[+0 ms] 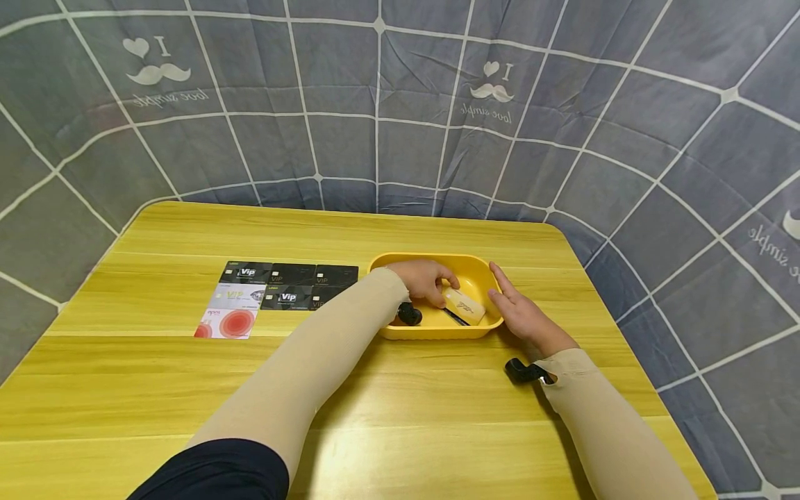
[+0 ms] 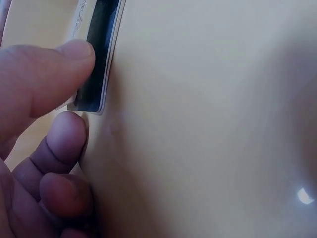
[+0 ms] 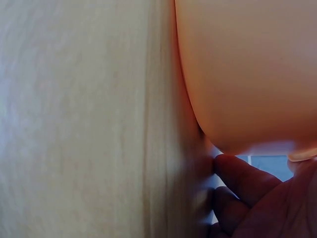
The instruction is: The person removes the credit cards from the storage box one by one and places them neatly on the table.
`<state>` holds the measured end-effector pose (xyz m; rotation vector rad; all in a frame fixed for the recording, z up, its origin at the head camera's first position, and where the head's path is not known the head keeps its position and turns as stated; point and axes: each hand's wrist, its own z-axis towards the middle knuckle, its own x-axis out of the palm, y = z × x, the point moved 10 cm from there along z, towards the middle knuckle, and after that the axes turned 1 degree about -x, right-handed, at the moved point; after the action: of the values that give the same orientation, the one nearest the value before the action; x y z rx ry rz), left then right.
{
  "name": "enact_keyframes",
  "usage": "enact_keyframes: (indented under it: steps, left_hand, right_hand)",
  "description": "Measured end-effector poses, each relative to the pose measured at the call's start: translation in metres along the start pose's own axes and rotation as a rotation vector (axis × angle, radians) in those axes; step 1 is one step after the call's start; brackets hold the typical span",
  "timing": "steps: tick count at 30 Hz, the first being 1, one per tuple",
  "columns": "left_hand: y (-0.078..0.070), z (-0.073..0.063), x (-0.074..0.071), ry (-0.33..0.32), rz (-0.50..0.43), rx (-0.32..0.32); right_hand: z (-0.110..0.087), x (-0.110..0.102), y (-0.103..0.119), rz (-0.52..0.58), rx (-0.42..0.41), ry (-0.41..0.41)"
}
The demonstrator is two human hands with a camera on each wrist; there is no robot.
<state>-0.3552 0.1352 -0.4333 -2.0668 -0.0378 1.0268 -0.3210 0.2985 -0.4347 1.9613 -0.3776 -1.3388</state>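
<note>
My left hand (image 1: pixel 420 279) reaches into a yellow plastic tray (image 1: pixel 437 332) and pinches cards there. On top is a cream card (image 1: pixel 465 305) with a gold mark, and the edge of a dark card (image 2: pixel 99 74) shows beneath it. In the left wrist view the thumb lies over the cards' side, with the other fingers curled close below their corner. My right hand (image 1: pixel 528 321) rests against the tray's right side, fingers extended along its rim. In the right wrist view those fingers (image 3: pixel 242 173) lie by the outer wall of the tray.
Left of the tray, several cards lie edge to edge on the wooden table (image 1: pixel 400 417): black VIP cards (image 1: pixel 292 273), a silver card (image 1: pixel 236 296) and a white card with red circles (image 1: pixel 226 323). Each wrist carries a black camera (image 1: pixel 525 371). A grey checked cloth (image 1: pixel 350 90) hangs behind.
</note>
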Motion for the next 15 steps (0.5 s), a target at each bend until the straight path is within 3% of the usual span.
enact_keyframes:
  steps: [15]
  left_hand:
    - [0.0014,0.0015,-0.0025,-0.013,-0.046,0.005]
  right_hand:
    - [-0.0014,0.0005,-0.0003,-0.004,0.008,-0.006]
